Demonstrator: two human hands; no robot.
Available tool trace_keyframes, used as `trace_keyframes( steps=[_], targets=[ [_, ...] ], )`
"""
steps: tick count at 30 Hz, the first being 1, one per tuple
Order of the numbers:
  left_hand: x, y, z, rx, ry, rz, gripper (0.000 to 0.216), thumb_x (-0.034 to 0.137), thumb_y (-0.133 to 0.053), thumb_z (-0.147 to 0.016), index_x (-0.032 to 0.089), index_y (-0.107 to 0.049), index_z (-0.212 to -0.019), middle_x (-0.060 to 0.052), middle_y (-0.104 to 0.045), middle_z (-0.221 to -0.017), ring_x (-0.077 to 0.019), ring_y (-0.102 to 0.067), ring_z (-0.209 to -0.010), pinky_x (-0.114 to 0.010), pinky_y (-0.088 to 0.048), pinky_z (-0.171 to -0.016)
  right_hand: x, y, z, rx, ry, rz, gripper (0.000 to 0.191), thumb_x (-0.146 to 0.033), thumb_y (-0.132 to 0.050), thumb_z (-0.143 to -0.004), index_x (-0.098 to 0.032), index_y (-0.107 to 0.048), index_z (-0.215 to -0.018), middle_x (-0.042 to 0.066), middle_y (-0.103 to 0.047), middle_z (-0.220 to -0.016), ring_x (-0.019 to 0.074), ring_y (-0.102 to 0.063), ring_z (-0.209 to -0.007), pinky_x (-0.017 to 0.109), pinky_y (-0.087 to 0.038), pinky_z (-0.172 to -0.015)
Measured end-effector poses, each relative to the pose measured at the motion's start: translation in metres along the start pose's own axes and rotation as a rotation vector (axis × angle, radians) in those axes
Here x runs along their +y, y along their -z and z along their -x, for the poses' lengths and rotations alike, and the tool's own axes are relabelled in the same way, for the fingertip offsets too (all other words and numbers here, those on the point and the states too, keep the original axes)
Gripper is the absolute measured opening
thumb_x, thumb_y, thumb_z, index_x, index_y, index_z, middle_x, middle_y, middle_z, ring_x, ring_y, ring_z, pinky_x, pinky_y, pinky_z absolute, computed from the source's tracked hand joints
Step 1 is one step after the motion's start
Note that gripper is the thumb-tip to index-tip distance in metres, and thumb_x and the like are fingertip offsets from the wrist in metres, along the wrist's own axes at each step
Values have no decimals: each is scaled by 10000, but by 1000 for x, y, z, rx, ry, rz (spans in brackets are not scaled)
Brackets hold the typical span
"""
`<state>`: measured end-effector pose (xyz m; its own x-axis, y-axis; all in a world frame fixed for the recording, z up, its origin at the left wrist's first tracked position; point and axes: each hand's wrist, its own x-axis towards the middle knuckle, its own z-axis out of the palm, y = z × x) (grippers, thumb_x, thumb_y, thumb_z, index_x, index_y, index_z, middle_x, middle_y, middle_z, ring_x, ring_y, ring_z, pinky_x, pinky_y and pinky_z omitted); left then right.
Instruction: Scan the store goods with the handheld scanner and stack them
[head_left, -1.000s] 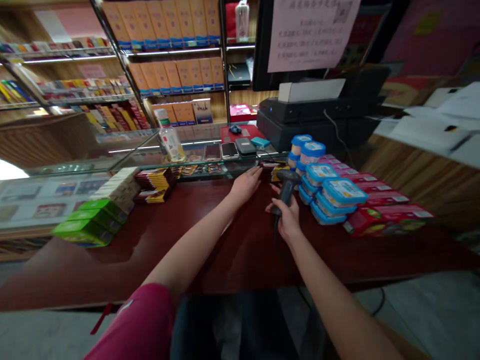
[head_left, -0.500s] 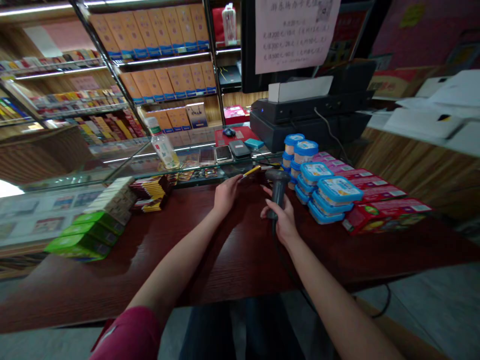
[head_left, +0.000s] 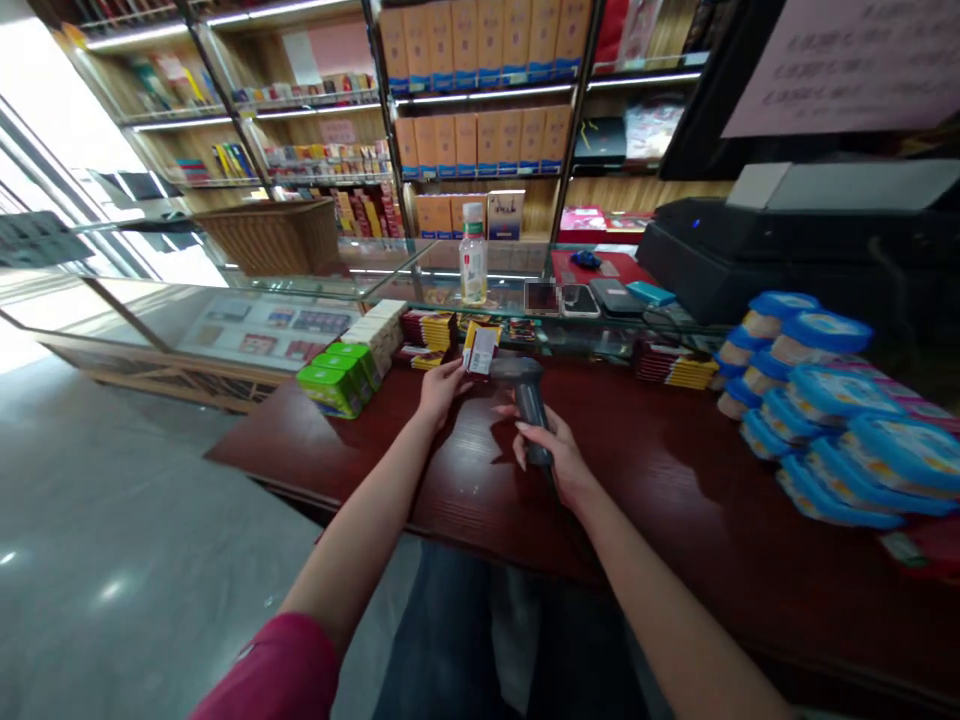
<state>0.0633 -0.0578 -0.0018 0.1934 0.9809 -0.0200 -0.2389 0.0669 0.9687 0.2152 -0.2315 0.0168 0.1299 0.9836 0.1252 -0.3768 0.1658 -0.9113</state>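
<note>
My left hand (head_left: 441,390) is closed on the lower left edge of a small flat packet (head_left: 481,348), yellow and dark red with a white barcode panel turned up. In my right hand (head_left: 559,452) is a black handheld barcode scanner (head_left: 531,400), fingers wrapped round its grip. The scanner's head points left, close beside the packet. Just past my left hand are stacks of similar yellow and dark red packets (head_left: 429,332). Another such stack (head_left: 675,365) lies to the right, in front of the glass.
Green boxes (head_left: 341,378) and white boxes (head_left: 379,330) line the left of the wooden counter (head_left: 465,480). Blue-lidded tubs (head_left: 840,420) are piled at right. A bottle (head_left: 473,255) and phone (head_left: 580,301) stand on the glass case behind. The scanner's cable drops over the edge.
My view has swung left. The packet in my left hand has moved from the right-hand stack toward the left stacks, its barcode now showing. The scanner has followed and sits beside it.
</note>
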Motion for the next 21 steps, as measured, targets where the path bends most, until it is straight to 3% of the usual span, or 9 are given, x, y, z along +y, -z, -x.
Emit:
trace_keyframes(
  steps=[8,17,19,21],
  targets=[
    [-6,-2,-5,-25,13,15,236,161,-790,-861,121,-799,-1093,-95,-800,-1098,-172,-760,-909,-381,-628,-942,2,0,7,-15,-18,153,470,-373,-839,-760,-250,-662,-1178,82,-763,-1203,94,-570,-488,263,-474,-437],
    [-6,-3,0,-74,-58,-114,286,130,-662,-917,131,-779,-1178,-87,-811,-1080,-190,-772,-947,-336,-618,-910,-6,-4,10,-13,10,169,453,-354,-828,-774,-247,-657,-1179,74,-771,-1182,89,-548,-494,262,-461,-446],
    [0,-1,2,-14,-158,-275,285,141,-642,-941,136,-775,-1194,-101,-803,-1141,-222,-766,-1038,-356,-610,-950,-6,-4,11,-2,4,156,425,-361,-836,-764,-237,-664,-1132,82,-769,-1189,89,-561,-497,263,-469,-451],
    [10,6,6,56,-363,-507,303,142,-610,-967,170,-768,-1224,-91,-780,-1233,-236,-731,-1168,-358,-573,-1036,-6,-3,12,18,0,138,409,-373,-847,-750,-230,-668,-1089,88,-767,-1192,92,-570,-496,265,-472,-446]
  ],
)
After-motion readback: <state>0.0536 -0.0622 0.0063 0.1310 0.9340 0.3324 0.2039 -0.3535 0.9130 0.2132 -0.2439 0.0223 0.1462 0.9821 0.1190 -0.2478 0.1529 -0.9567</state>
